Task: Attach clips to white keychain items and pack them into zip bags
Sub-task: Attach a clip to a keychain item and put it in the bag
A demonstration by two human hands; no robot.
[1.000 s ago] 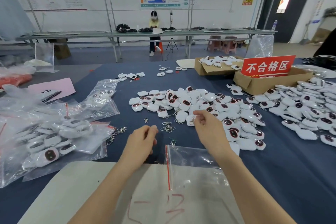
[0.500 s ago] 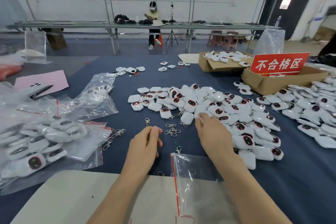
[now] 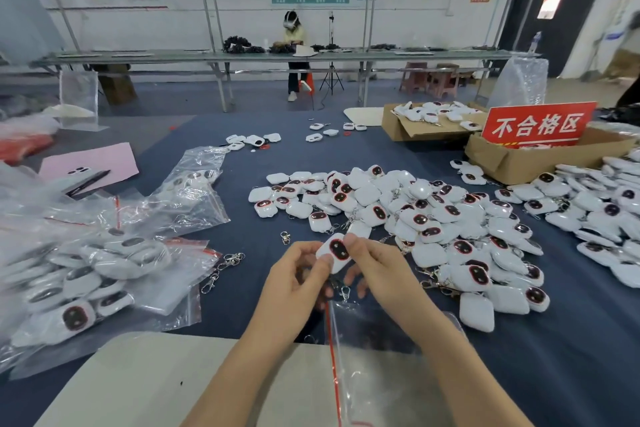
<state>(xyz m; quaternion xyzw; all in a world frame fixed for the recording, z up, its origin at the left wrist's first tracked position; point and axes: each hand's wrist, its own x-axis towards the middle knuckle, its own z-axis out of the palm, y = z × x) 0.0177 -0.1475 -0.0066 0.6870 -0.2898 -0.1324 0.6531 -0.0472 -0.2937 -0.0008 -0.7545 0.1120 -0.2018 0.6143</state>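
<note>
A white keychain item (image 3: 335, 252) with a dark red-rimmed oval is held between both hands above the blue table. My left hand (image 3: 294, 277) pinches its left edge, and my right hand (image 3: 375, 265) pinches its right edge from above. A metal clip (image 3: 344, 292) hangs just below the item. An empty zip bag (image 3: 377, 350) with a red seal strip lies under my forearms. A big pile of white keychain items (image 3: 408, 215) spreads ahead and to the right. Loose clips (image 3: 221, 269) lie left of my hands.
Filled zip bags (image 3: 86, 270) are heaped at the left. Two cardboard boxes (image 3: 512, 163), one with a red sign (image 3: 538, 125), stand at the back right, with another heap of items (image 3: 606, 204) beside them. A pink sheet with a pen (image 3: 88, 170) lies far left. A person sits at a distant bench.
My right hand took one white item out of the pile and brought it toward me. My left hand rose from the table and took hold of the item's other side.
</note>
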